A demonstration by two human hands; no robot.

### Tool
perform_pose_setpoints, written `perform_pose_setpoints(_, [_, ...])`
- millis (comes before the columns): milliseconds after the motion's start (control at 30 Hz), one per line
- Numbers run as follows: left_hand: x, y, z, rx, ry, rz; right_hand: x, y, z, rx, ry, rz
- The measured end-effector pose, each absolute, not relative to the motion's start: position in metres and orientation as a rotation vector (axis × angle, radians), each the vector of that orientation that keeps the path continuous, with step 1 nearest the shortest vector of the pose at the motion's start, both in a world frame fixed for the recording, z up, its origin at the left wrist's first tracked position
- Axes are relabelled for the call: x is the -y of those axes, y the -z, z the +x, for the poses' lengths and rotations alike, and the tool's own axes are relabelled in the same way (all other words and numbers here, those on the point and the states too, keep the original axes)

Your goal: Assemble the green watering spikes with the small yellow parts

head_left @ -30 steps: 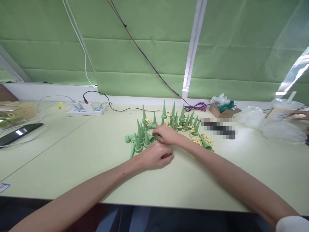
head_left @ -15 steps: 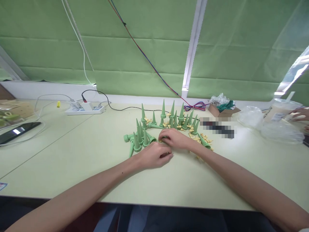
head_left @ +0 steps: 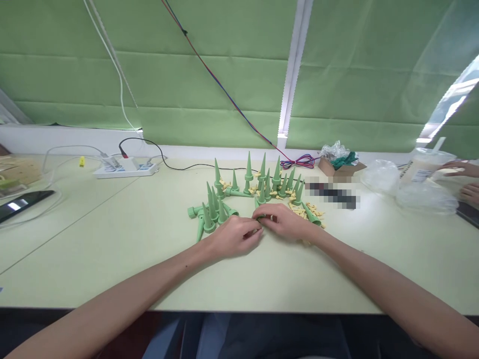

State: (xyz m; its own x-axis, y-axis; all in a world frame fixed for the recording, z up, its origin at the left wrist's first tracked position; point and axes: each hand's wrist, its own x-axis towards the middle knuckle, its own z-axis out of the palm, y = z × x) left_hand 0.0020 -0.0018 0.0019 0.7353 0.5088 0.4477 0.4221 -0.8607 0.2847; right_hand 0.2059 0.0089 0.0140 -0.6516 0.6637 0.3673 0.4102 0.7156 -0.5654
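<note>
My right hand (head_left: 281,220) is closed, thumb and fingers curled around a green plastic cone spike (head_left: 256,202); only its tip and a bit of its base show. Close in front of it, my left hand (head_left: 235,236) is closed with the fingertips pinched together. Whatever the left fingers hold is hidden. Beyond the hands stand several green cone spikes (head_left: 249,167) on round collars, with others lying on their sides at the left. Small yellow plastic pieces (head_left: 312,209) are scattered among the spikes and to the right, near my right wrist.
A power strip (head_left: 127,169) with cables and a phone (head_left: 26,203) lie at the left. Toward the right are a cardboard box (head_left: 342,172), a plastic bag (head_left: 380,175) and a drink cup (head_left: 421,167). Another person's hand (head_left: 464,168) shows at the far right.
My right hand has shifted slightly away from the left side, and a green spike now shows in its fingers. The left hand stays nearly in place. The whole view has shifted a little.
</note>
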Motion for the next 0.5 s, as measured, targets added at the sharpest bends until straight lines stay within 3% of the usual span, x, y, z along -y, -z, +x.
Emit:
perform_pose_setpoints(300, [0.003,-0.008,0.004,-1.09,-1.125,2.307,-0.003,-0.015,0.203,1.988,-0.884,-0.87])
perform_pose_setpoints(500, [0.006,-0.016,0.007,-1.048,-1.046,1.858,0.004,-0.019,0.2,1.864,-0.943,-0.815])
